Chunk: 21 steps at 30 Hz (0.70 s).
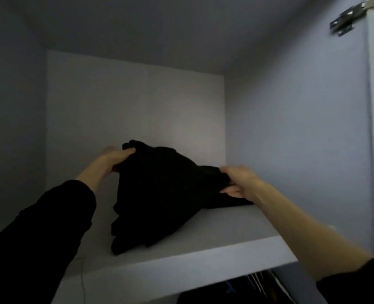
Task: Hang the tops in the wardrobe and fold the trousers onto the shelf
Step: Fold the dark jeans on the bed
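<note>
1. The person is reaching up into a white wardrobe (291, 128) with both arms.
2. A bundle of black trousers (159, 194) sits on the white shelf (203, 255) inside it. The cloth is very dark, so its folds are hard to see.
3. The left hand (115, 157) is at the top left of the trousers. Its fingers curl over the edge of the cloth and grab it, holding that corner up high.
4. The right hand (240, 181) is at the right side of the trousers. Its thumb is on top and its fingers are under the cloth, so it pinches the cloth between them.
5. The left side of the bundle is lifted up like a little hill. The bottom of the bundle touches the shelf, close to the front edge.
6. The right side of the trousers lies lower and flatter on the shelf, further back, under the right hand.
7. Both arms wear black sleeves (39, 238). The left sleeve is pushed up to show the wrist, and the right sleeve is pushed up much further.
8. A metal hinge (346, 18) is fixed at the top right of the wardrobe, by the door.
9. Under the shelf, some dark clothes (236, 292) are hanging, with thin white hangers showing.
</note>
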### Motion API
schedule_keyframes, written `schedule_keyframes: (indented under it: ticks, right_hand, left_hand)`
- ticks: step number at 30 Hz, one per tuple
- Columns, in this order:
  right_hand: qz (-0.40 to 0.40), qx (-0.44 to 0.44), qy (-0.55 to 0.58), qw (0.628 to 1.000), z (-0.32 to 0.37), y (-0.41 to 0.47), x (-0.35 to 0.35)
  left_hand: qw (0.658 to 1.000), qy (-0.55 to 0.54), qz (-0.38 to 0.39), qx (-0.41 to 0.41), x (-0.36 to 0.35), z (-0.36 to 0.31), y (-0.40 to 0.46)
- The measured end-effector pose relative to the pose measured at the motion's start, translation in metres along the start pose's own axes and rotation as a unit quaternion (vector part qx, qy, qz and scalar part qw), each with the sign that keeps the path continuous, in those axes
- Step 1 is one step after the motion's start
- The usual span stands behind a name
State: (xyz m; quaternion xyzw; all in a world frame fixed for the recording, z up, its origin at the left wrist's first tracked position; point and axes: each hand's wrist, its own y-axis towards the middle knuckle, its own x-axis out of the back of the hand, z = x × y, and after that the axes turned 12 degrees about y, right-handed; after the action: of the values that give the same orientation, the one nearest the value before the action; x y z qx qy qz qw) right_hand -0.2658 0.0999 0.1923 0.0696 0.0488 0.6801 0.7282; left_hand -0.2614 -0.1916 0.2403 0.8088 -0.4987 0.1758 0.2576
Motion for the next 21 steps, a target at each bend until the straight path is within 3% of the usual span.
schedule_keyframes:
  ticks: [1,3,5,7,11,13,15,21]
  right_hand:
    - [-0.001,0.031,-0.107,0.994,-0.005,0.027,-0.008]
    - [0.02,0.124,-0.308,0.943,-0.016,0.058,-0.014]
    - [0.115,0.215,-0.381,0.892,-0.022,0.067,-0.023]
    - [0.253,0.25,-0.393,0.848,-0.021,0.067,-0.033]
    - [0.463,0.104,-0.344,0.811,-0.01,0.069,-0.031]
    - [0.526,0.045,-0.363,0.767,-0.005,0.076,-0.032]
    - [0.539,0.036,-0.407,0.737,-0.005,0.081,-0.039]
    - [0.523,0.089,-0.424,0.735,-0.01,0.098,-0.066]
  left_hand:
    - [0.999,0.05,0.005,0.006,-0.006,0.009,0.018]
    - [0.979,0.202,0.013,0.008,-0.015,0.023,0.037]
    - [0.946,0.32,0.014,-0.054,-0.018,0.027,0.045]
    - [0.916,0.381,0.036,-0.116,-0.017,0.021,0.038]
    - [0.834,0.477,0.182,-0.211,-0.043,0.007,-0.015]
    - [0.802,0.505,0.271,-0.171,-0.055,0.004,-0.035]
    - [0.789,0.526,0.291,-0.128,-0.059,0.001,-0.036]
    - [0.747,0.608,0.26,-0.073,-0.07,-0.005,-0.004]
